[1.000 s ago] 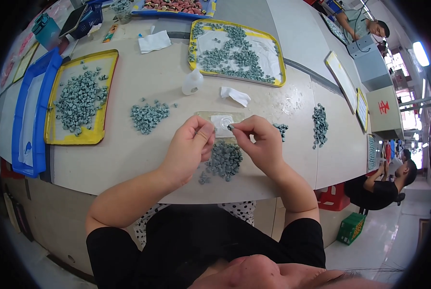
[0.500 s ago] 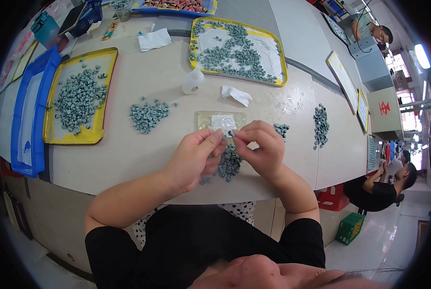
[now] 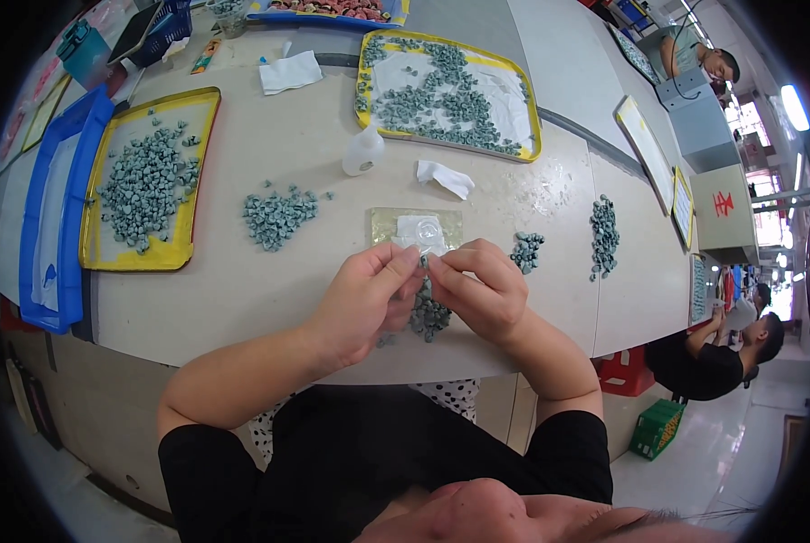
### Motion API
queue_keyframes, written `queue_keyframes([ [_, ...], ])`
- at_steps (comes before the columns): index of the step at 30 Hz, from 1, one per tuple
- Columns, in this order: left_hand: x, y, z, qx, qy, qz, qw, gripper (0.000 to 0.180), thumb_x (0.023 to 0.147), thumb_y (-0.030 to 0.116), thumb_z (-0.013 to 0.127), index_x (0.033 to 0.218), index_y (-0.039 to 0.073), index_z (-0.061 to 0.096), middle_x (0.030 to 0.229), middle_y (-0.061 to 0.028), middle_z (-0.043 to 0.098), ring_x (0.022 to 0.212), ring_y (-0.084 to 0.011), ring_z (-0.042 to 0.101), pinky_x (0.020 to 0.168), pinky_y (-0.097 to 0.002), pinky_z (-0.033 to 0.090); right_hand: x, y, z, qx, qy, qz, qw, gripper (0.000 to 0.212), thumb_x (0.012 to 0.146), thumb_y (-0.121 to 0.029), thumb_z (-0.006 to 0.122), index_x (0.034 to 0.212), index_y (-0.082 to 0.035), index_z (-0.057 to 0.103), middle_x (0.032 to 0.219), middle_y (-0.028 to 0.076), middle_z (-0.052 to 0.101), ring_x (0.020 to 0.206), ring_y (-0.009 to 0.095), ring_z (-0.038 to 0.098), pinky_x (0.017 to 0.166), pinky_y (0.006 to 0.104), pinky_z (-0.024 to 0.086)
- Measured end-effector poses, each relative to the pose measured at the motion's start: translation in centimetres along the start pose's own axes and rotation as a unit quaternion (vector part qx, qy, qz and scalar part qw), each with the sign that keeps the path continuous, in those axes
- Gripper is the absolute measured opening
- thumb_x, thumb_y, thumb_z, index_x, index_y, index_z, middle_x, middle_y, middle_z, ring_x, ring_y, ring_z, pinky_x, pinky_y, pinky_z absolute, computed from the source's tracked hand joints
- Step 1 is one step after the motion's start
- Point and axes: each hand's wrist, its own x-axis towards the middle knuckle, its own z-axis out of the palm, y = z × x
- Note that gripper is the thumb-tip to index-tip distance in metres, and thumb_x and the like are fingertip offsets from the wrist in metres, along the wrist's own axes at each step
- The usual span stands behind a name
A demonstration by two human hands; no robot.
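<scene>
Over a pile of small grey-green pieces (image 3: 429, 319) near the table's front edge, my two hands meet fingertip to fingertip. My left hand (image 3: 362, 297) is closed, pinching a small grey-green piece (image 3: 424, 261) between thumb and forefinger. Thumb and forefinger of my right hand (image 3: 485, 288) are also pinched, touching the spot beside that piece; what they hold is hidden. Just beyond the fingers lies a flat yellowish block (image 3: 384, 228) bearing folded white tissue and a small clear round dish (image 3: 429, 233).
Grey-green pieces also lie in a left heap (image 3: 280, 220), two right heaps (image 3: 527, 252) (image 3: 604, 237) and two yellow-rimmed trays (image 3: 204, 172) (image 3: 533, 122). A white bottle (image 3: 362, 154) and folded tissue (image 3: 445, 179) stand beyond the block. A blue tray (image 3: 72, 213) is far left; other people sit at right.
My right hand has moved slightly left, bringing its fingertips against the left ones. The dark piece seen at its fingertips no longer shows there. My left hand has stayed nearly still.
</scene>
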Motion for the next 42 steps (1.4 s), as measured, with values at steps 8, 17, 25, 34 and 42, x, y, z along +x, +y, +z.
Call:
queue_keyframes([
  [8, -0.7, -0.8, 0.5, 0.092, 0.045, 0.101, 0.99, 0.018, 0.096, 0.021, 0.046, 0.083, 0.008, 0.043, 0.064, 0.0026, 0.041, 0.05, -0.0036, 0.031, 0.043, -0.0194, 0.024, -0.1, -0.3, 1.2, 0.041, 0.059, 0.003, 0.997, 0.022, 0.06, 0.011, 0.07, 0.079, 0.003, 0.062, 0.077, 0.009, 0.058, 0.06, 0.021, 0.056, 0.05, 0.0284, 0.044],
  [17, -0.3, -0.8, -0.1, 0.273, 0.057, 0.188, 0.942, 0.018, 0.095, 0.022, 0.048, 0.085, 0.006, 0.046, 0.064, 0.0038, 0.044, 0.052, -0.0022, 0.035, 0.045, -0.0183, 0.03, 0.7, 0.3, -1.3, 0.103, -0.011, 0.054, 0.993, 0.019, 0.065, 0.007, 0.068, 0.083, 0.002, 0.065, 0.08, 0.01, 0.062, 0.063, 0.021, 0.059, 0.054, 0.0283, 0.048],
  [25, -0.1, -0.8, 1.5, 0.297, 0.021, 0.08, 0.951, 0.019, 0.094, 0.022, 0.05, 0.085, 0.005, 0.048, 0.065, 0.0031, 0.045, 0.05, -0.0025, 0.034, 0.043, -0.0181, 0.028, -1.9, 4.1, -7.8, -0.065, -0.165, 0.393, 0.902, 0.019, 0.077, -0.004, 0.065, 0.095, 0.001, 0.064, 0.081, 0.013, 0.062, 0.07, 0.023, 0.06, 0.063, 0.03, 0.049],
  [34, 0.5, 0.4, 0.6, 0.037, 0.03, 0.08, 0.996, 0.012, 0.092, 0.008, 0.045, 0.1, 0.0, 0.048, 0.084, -0.0039, 0.048, 0.059, -0.0041, 0.036, 0.048, -0.0185, 0.029, -3.3, 5.2, -6.6, -0.127, -0.209, 0.437, 0.866, 0.019, 0.076, -0.002, 0.062, 0.094, 0.003, 0.061, 0.082, 0.013, 0.061, 0.074, 0.023, 0.06, 0.067, 0.0302, 0.048],
  [42, 0.7, 0.7, 0.2, 0.018, 0.031, 0.087, 0.996, 0.019, 0.095, 0.018, 0.049, 0.096, 0.0, 0.053, 0.077, -0.0006, 0.048, 0.053, -0.0037, 0.032, 0.046, -0.0182, 0.026, -0.5, 2.2, -4.3, 0.045, -0.098, 0.388, 0.915, 0.018, 0.08, 0.0, 0.061, 0.098, 0.0, 0.064, 0.089, 0.008, 0.062, 0.073, 0.014, 0.058, 0.066, 0.0248, 0.047],
])
